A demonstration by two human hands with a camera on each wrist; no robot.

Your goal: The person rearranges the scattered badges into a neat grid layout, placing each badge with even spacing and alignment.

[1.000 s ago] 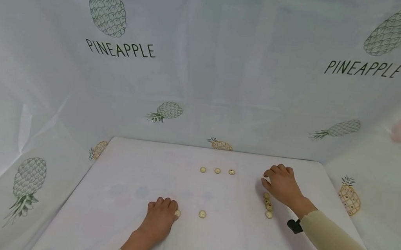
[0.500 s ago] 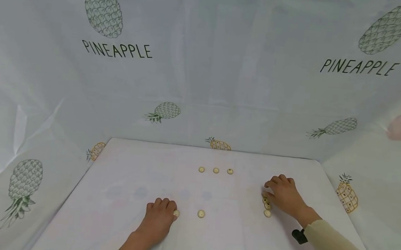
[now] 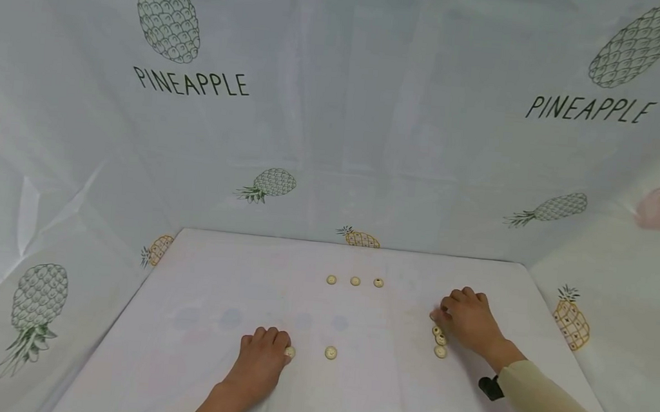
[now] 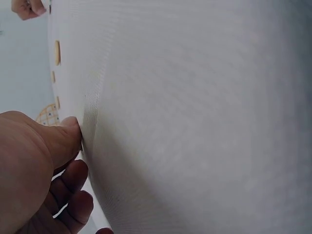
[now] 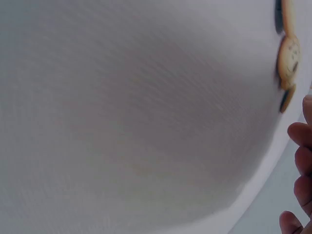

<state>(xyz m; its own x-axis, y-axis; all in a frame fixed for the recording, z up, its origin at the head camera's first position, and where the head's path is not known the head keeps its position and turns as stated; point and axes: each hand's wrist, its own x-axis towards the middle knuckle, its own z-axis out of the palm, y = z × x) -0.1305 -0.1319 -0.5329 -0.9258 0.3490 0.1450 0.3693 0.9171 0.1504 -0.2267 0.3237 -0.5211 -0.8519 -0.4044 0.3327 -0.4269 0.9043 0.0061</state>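
In the head view my left hand (image 3: 256,362) rests on the white-covered table, its thumb and forefinger pinching a small pale wooden button (image 3: 290,352) at the table surface. The left wrist view shows the thumb and curled fingers (image 4: 73,175) low against the cloth; the button is hidden there. Farther right, my right hand (image 3: 468,322) pinches another button, mostly covered by its fingertips. Just below those fingers lie three buttons (image 3: 440,339) in a short line, two of them overlapping. The right wrist view shows a button (image 5: 289,59) near the fingers (image 5: 303,161).
Three buttons (image 3: 355,281) form a spaced row toward the back of the table (image 3: 214,274). A single button (image 3: 331,352) lies to the right of my left hand. White cloth (image 3: 337,116) printed with pineapples hangs behind and at both sides.
My right hand has come down to the far end of the line of buttons and its fingers have closed on the farthest one. The left hand stays at its button.
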